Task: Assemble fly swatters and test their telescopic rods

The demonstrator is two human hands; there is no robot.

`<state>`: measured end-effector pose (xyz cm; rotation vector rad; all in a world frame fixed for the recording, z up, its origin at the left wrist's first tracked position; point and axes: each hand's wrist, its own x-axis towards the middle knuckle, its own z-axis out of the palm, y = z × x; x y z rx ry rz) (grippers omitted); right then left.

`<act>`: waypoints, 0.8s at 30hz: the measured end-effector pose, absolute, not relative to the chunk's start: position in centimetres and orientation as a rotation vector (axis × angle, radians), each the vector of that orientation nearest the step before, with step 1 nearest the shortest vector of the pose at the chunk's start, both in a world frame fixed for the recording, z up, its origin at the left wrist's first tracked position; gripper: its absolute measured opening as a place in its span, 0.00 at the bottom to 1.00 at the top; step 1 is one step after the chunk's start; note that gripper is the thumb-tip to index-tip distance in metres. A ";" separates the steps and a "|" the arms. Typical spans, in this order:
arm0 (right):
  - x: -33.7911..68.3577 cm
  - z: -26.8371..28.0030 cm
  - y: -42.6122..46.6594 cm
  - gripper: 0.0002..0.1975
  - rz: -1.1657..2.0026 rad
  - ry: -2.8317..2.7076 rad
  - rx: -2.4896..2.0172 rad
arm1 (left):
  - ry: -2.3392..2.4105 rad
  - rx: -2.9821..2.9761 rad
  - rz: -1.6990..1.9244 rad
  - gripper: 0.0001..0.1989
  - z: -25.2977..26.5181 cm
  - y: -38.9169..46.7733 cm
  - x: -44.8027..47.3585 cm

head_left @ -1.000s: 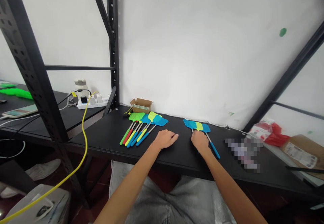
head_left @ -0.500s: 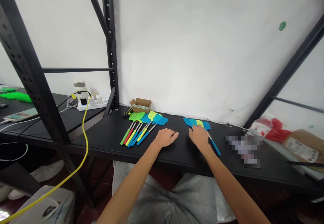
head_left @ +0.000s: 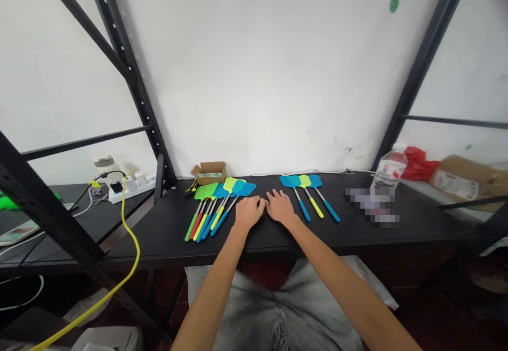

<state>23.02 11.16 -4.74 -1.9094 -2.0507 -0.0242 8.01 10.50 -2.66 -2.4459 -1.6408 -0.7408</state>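
Note:
My left hand [head_left: 249, 211] rests on the black table, fingers loosely bent and nothing seen in it. Beside it, almost touching, my right hand [head_left: 280, 207] lies palm down with its fingers spread. To the left is a fanned row of several fly swatters, among them a green fly swatter [head_left: 205, 191] and a blue fly swatter [head_left: 243, 188]; their heads overlap and partly hide one another. Right of my right hand lie three more: a blue fly swatter [head_left: 304, 210], a yellow fly swatter [head_left: 316, 207] and another blue fly swatter [head_left: 330, 210], heads toward the wall.
A small open cardboard box [head_left: 210, 171] stands behind the left swatters. A plastic bottle [head_left: 389, 168] and a blurred patch [head_left: 373, 205] are at the right. Black rack posts [head_left: 153, 123] frame the table [head_left: 166, 234]. A yellow cable [head_left: 137, 250] hangs at the left.
My right hand has come off the right-hand swatters and moved left, next to my left hand. Those three swatters now lie uncovered in a fan. The view has shifted.

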 end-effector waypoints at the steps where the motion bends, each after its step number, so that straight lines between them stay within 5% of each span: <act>1: 23.1 -4.8 11.2 0.29 -0.027 -2.040 -1.904 | -1.681 -2.383 -0.765 0.20 -2.6 10.6 8.0; 7: 23.1 -5.1 11.4 0.30 -0.024 -2.011 -1.867 | -1.855 -1.904 -0.852 0.13 -2.9 10.8 7.5; 24: 23.1 -4.7 11.0 0.28 -0.004 -1.979 -1.856 | -1.941 -2.083 -0.725 0.20 -2.5 10.6 7.2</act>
